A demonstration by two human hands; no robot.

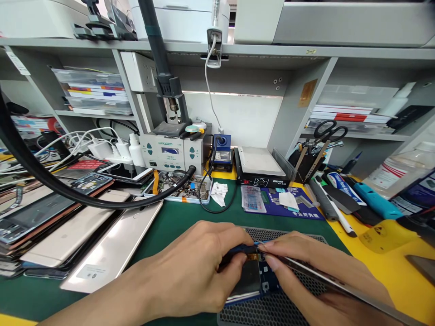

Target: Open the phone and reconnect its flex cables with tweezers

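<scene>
Right hand (322, 258) pinching slim metal tool (340, 285) over opened phone (248, 278), left hand (200, 258) curled against phone, hold unclear, honeycomb mat (272, 312) beneath phone, machine (176, 154) marked "LEAD FREE" beyond phone, leftward.

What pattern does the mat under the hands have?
The mat has a dark grey honeycomb pattern, best seen in the head view.

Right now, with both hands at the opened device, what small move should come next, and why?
I'd probably ease the right hand and its long metal tool back slightly for a clearer look: it and the left hand crowd the orange strip on the opened device, and the tool's tip is hard to make out.
</scene>
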